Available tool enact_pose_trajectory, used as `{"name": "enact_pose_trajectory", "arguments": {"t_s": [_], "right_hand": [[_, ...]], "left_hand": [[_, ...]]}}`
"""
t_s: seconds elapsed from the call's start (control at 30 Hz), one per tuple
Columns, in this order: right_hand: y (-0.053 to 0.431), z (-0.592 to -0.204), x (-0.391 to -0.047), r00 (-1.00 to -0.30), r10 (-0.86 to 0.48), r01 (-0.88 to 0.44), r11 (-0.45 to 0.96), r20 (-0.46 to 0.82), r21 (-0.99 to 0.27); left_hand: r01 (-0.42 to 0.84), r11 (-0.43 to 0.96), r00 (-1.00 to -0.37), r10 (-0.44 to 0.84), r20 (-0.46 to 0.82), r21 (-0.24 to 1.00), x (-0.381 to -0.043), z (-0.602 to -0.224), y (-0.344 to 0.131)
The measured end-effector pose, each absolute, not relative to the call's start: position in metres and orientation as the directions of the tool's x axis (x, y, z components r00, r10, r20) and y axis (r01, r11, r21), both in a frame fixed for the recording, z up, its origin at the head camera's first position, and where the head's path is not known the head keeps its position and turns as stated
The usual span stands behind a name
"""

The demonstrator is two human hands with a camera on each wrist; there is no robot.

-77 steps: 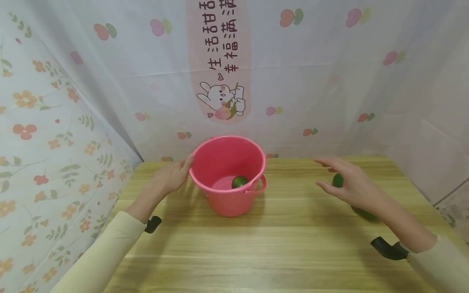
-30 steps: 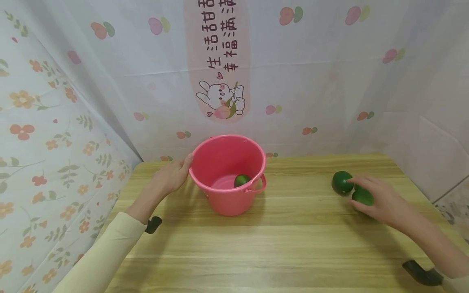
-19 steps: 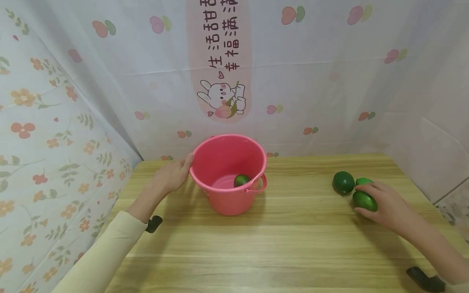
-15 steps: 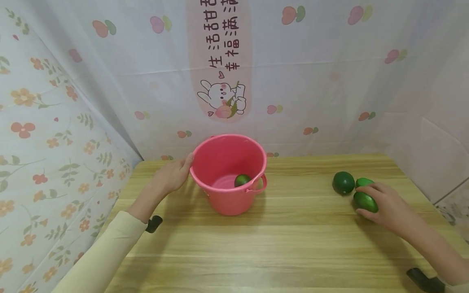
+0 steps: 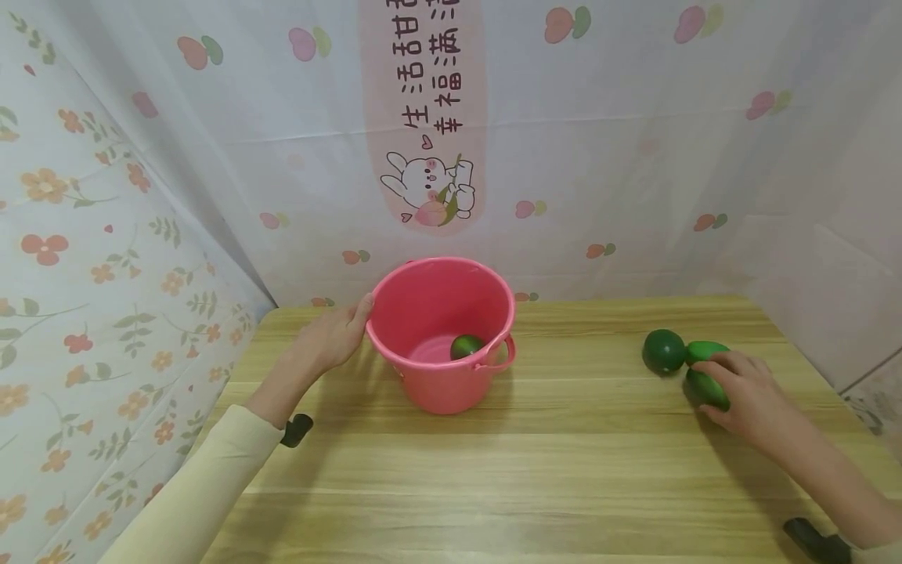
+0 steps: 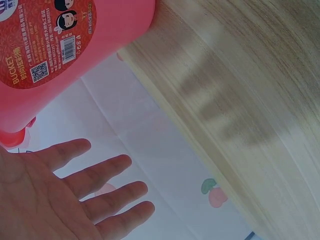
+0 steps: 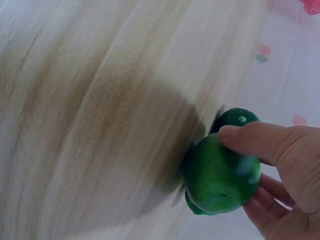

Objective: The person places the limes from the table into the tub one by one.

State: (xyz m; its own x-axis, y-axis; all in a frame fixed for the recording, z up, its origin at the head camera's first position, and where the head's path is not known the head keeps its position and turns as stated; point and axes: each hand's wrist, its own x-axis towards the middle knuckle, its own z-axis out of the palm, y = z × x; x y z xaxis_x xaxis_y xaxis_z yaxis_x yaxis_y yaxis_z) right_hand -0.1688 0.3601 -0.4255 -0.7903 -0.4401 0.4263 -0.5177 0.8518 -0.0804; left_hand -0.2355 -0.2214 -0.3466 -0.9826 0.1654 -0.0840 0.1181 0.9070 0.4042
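Note:
A pink bucket point(image 5: 447, 388) stands on the wooden table with a green lime point(image 5: 466, 347) at its bottom. My left hand point(image 5: 331, 337) is at its left side, thumb against the rim; in the left wrist view the fingers point(image 6: 107, 175) stretch out straight. On the right, my right hand point(image 5: 750, 395) grips a lime point(image 5: 705, 389) between thumb and fingers. In the right wrist view, the thumb lies across this lime point(image 7: 217, 175), with the fingers curled on its other side. Just behind it are a dark green lime point(image 5: 663, 352) and a brighter green one point(image 5: 705, 351), partly hidden.
The wooden table point(image 5: 493, 486) ends at the back against a white printed curtain point(image 5: 599, 180). A floral curtain point(image 5: 106, 329) hangs along the left side. The bucket's handle point(image 5: 503, 356) hangs at its right front.
My right hand has moved right and down from above the limes, and its fingers have closed round the nearest one. The left hand and the bucket have stayed in place.

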Motion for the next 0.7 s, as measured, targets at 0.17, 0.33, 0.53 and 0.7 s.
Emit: {"name": "enact_pose_trajectory", "arguments": {"t_s": [0.17,0.33,0.53,0.7], "right_hand": [[0.3622,-0.4280,-0.1704,-0.789,-0.451,-0.513,0.857,0.417,-0.045],[0.3645,-0.4301,-0.1699,-0.796,-0.459,-0.508,0.861,0.395,-0.024],[0.3646,-0.4309,-0.1690,-0.791,-0.466,-0.516,0.856,0.397,-0.023],[0.3641,-0.4319,-0.1692,-0.788,-0.468,-0.521,0.853,0.399,-0.027]], "left_hand": [[0.118,0.903,-0.983,0.165,-0.080,0.413,-0.2352,-0.3460,-0.2214],[0.118,0.908,-0.984,0.162,-0.078,0.403,-0.2355,-0.3457,-0.2210],[0.114,0.907,-0.984,0.161,-0.082,0.405,-0.2356,-0.3458,-0.2208],[0.108,0.910,-0.984,0.156,-0.088,0.401,-0.2358,-0.3465,-0.2213]]}}
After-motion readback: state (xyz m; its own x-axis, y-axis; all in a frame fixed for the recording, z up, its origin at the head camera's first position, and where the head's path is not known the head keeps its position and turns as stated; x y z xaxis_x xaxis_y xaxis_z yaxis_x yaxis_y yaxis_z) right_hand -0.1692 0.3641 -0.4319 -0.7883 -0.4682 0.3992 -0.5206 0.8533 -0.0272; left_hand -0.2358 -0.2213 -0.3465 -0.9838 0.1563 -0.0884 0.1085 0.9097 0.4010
